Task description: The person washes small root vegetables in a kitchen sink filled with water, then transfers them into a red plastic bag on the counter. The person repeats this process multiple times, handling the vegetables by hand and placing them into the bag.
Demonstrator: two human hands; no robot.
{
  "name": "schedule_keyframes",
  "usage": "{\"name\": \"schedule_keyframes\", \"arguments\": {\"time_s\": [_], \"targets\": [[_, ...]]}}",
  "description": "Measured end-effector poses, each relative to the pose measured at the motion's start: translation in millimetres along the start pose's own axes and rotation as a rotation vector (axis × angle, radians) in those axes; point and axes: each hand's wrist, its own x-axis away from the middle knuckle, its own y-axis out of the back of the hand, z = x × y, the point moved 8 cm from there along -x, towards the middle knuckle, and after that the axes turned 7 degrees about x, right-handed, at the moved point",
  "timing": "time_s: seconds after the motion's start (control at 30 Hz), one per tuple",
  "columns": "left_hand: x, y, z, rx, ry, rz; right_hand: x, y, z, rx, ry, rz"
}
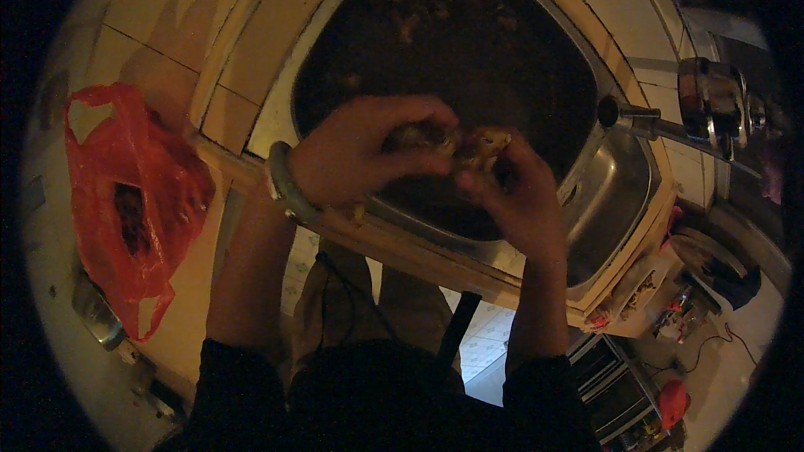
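Over the large sink basin, which is dark inside with brownish bits, my left hand has its fingers curled round a small lumpy brownish piece. A green bangle circles that wrist. Close beside it, my right hand pinches a knobbly yellow-brown piece between thumb and fingers. The two pieces almost meet; I cannot tell whether they are one item or two, or exactly what they are.
A red plastic bag with dark contents lies at the left. On the right are a tap, a smaller steel basin, metal pots and a cluttered counter. Tiled ledges border the sink.
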Motion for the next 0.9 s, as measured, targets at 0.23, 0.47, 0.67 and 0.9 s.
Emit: {"name": "schedule_keyframes", "arguments": {"time_s": [0.23,0.47,0.67,0.9], "targets": [[4.6,-3.3,-6.5,-0.019,-0.072,-0.171,11.5,9.1,5.2,0.085,0.092,-0.335],[13.0,-14.8,13.0,0.534,-0.071,-0.532,24.5,11.5,25.0,0.424,0.478,-0.589],[18.2,-14.7,16.7,0.381,0.165,-0.431,34.3,15.7,24.2,0.621,0.522,-0.694],[21.7,-14.3,25.7,0.515,0.479,-0.293,27.5,18.3,6.9,0.505,0.390,-0.652]]}}
